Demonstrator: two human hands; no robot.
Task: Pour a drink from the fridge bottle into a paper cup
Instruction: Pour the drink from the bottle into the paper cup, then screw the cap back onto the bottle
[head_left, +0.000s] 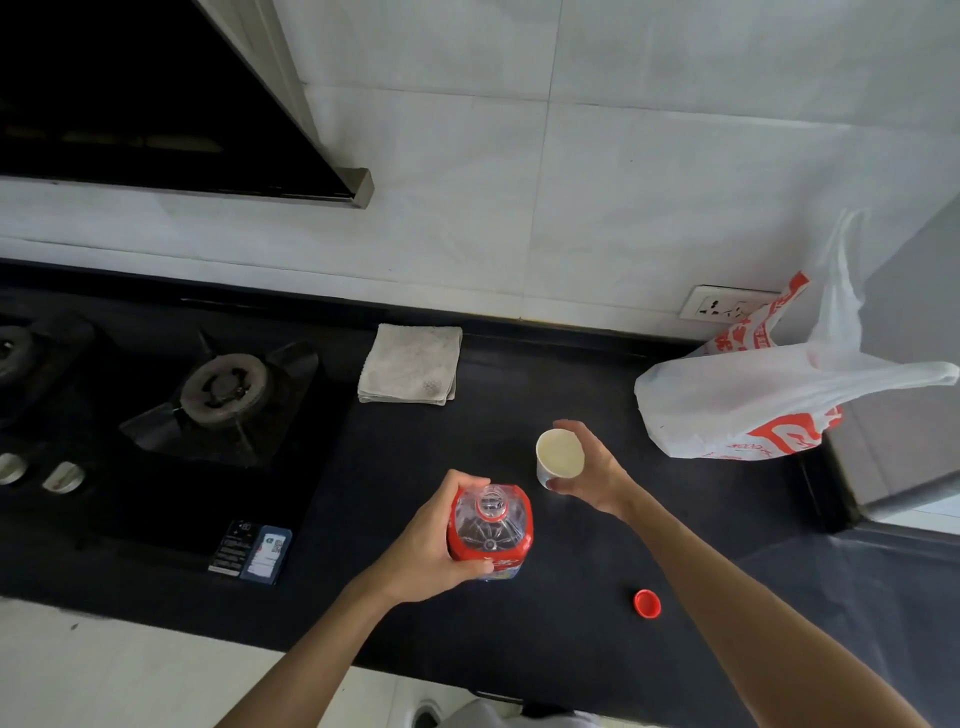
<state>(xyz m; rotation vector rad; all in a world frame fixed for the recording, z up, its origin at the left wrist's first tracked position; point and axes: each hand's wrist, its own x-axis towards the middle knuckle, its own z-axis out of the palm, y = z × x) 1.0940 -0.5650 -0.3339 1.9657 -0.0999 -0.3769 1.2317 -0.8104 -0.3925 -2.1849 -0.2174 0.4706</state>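
Note:
A clear plastic bottle (491, 525) with a red label stands upright over the black counter, its neck uncapped and seen from above. My left hand (431, 540) grips it around the body from the left. Just to the right, a white paper cup (558, 457) is held upright by my right hand (592, 475), thumb and fingers curled around its wall. The cup's inside looks pale; I cannot tell whether it holds liquid. The bottle's red cap (647, 604) lies loose on the counter near the front edge, right of the bottle.
A gas hob (223, 395) with knobs fills the counter's left side. A folded grey cloth (410, 364) lies by the back wall. A white and red plastic bag (753, 400) sits at the right, below a wall socket (724, 304). A range hood (156, 104) hangs above left.

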